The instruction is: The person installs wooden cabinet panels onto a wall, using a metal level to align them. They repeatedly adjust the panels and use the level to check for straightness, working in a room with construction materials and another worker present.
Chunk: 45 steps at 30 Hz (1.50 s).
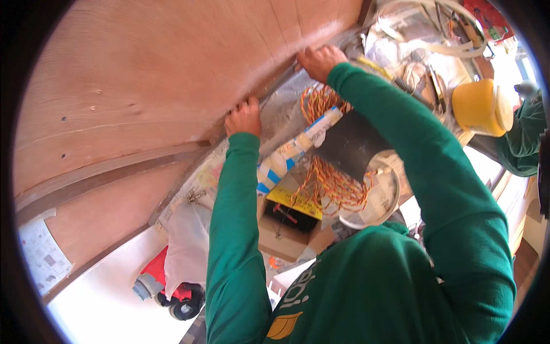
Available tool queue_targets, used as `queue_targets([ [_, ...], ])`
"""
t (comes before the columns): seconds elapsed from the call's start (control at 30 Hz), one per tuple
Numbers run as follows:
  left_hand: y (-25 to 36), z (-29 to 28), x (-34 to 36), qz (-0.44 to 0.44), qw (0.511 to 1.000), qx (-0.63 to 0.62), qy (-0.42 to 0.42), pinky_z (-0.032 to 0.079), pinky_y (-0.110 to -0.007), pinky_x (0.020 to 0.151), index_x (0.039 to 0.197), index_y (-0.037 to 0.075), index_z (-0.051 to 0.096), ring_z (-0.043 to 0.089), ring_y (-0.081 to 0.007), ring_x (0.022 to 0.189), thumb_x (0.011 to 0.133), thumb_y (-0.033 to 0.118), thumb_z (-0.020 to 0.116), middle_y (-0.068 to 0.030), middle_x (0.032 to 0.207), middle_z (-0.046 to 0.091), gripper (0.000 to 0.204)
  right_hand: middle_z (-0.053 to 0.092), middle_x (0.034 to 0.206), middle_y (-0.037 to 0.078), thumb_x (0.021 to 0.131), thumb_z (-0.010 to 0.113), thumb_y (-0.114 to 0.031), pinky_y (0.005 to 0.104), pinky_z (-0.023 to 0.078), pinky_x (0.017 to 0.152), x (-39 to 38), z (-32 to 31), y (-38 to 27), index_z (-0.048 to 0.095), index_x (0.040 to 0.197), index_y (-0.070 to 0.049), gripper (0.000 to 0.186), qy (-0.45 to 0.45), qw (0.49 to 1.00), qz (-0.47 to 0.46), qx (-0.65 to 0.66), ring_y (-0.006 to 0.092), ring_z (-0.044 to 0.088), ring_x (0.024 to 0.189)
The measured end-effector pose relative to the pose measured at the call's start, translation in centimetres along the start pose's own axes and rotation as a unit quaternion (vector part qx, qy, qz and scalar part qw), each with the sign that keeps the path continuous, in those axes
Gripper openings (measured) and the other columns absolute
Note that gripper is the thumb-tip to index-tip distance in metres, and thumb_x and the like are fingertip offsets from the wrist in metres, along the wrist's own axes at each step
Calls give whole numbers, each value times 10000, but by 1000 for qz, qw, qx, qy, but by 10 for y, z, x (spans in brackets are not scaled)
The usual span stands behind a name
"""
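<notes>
A large reddish-brown wooden panel [172, 63] fills the upper left. Along its lower edge runs a thin dark strip [279, 79], and both hands are at it. My left hand [243, 118] has its fingers curled against the strip's nearer part. Farther along to the right, my right hand [321, 62] pinches the strip near its far part. The undersides of the fingers are hidden. Below the hands, twisted orange-and-yellow wire [321, 104] lies beside a long piece with blue and white tape [292, 150].
More twisted wire [335, 186] lies by a yellow-and-black box [292, 209] and a round white container [389, 198]. A yellow bucket [478, 106] stands at right, near another person's green sleeve [522, 137]. Black tape rolls [186, 307] and a plastic bag [189, 246] sit lower left.
</notes>
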State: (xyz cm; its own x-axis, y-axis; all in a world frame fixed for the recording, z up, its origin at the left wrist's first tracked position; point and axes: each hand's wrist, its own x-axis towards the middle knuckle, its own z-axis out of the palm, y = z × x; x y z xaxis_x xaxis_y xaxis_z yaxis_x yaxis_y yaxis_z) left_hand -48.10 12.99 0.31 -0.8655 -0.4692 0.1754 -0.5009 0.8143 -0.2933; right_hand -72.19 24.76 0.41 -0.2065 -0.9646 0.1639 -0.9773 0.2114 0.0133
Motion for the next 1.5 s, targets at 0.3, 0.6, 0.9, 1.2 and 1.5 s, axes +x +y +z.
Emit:
queue_targets([
  [0.3,-4,1,15,-9,999,-20,28,583,-397,645,938,132,624,715,-260,791,838,166,660,-63,865,697,111,717,991,141,926,544,-338,446,549,826,20,-43,18,676,1011,-87,296,-1,999,-30,18,312,716,908],
  [0.6,13,-9,28,-30,997,-61,-44,565,-473,704,1022,137,616,703,-311,867,855,316,702,-77,1007,689,259,721,938,130,917,573,-379,431,537,834,23,-42,30,677,985,-63,339,17,1000,-25,-8,289,720,873],
  [0.9,31,-17,35,-28,997,-33,-67,597,-429,671,940,121,636,724,-283,786,851,177,653,-68,929,705,106,719,929,152,928,570,-401,439,552,787,11,-29,38,678,977,-71,351,-15,1000,-7,2,306,725,788],
  [1.2,25,-14,48,-38,996,-36,-74,580,-473,675,984,118,654,722,-328,791,870,274,673,-123,871,717,193,725,1055,122,939,563,-438,441,558,831,16,-24,48,687,1085,-81,406,-63,998,25,19,321,702,982],
  [1.5,24,-14,44,-39,993,-53,-94,567,-480,717,1001,84,641,707,-351,839,856,265,706,-139,968,712,242,730,938,152,929,569,-418,432,545,821,11,-23,40,668,1003,-45,394,-28,1000,12,-2,312,713,895],
])
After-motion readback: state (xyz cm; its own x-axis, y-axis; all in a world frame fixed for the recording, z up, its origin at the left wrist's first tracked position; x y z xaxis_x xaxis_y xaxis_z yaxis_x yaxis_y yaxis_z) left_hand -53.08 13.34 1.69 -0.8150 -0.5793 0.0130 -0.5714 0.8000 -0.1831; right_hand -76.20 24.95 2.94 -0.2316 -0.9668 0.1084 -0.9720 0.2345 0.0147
